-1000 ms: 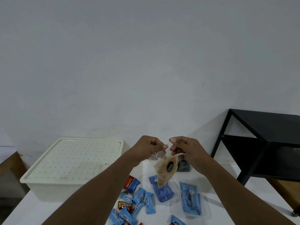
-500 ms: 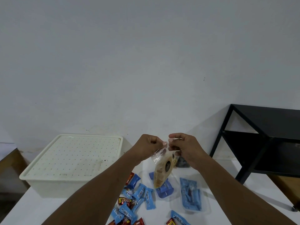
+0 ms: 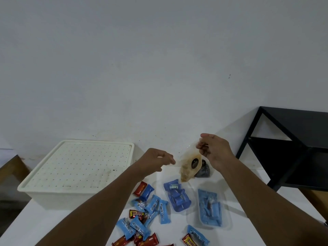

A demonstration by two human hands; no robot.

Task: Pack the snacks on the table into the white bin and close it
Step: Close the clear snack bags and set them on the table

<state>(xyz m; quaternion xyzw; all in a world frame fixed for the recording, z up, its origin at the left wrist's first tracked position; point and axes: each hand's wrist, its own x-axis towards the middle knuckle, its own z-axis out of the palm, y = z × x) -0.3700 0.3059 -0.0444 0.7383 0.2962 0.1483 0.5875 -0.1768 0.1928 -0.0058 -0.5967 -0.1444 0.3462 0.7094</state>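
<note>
My right hand (image 3: 213, 150) pinches the top of a clear bag of tan snacks (image 3: 190, 165) and holds it above the white table (image 3: 44, 219). My left hand (image 3: 156, 161) hovers just left of the bag with loosely curled fingers and holds nothing. The white bin (image 3: 53, 194) sits at the left with its perforated lid (image 3: 79, 162) on. Several blue and red wrapped snacks (image 3: 149, 208) lie scattered on the table below my hands. Two clear packs of blue snacks (image 3: 176, 195) (image 3: 210, 208) lie to their right.
A small dark bag (image 3: 204, 170) lies on the table behind the held bag. A black metal shelf (image 3: 292, 148) stands at the right. A wooden surface (image 3: 12, 167) shows at the far left. The wall is right behind the table.
My left hand has let go of the bag's top and moved left and down. My right hand has carried the bag slightly right and up.
</note>
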